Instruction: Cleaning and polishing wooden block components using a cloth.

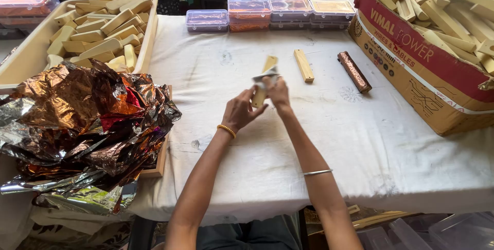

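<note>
Head view: at centre frame, above the white-clothed worktop (329,142), my left hand (241,111) grips the lower end of a pale wooden stick (263,82), while my right hand (277,91) pinches silvery foil (266,74) around its middle. I judge the stick light and stiff, the foil thin and easily torn; hold the stick ends.

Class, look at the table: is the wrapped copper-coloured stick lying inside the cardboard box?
No. The wrapped stick lies on the white cloth, just left of the cardboard box, which holds only bare wooden pieces.
</note>
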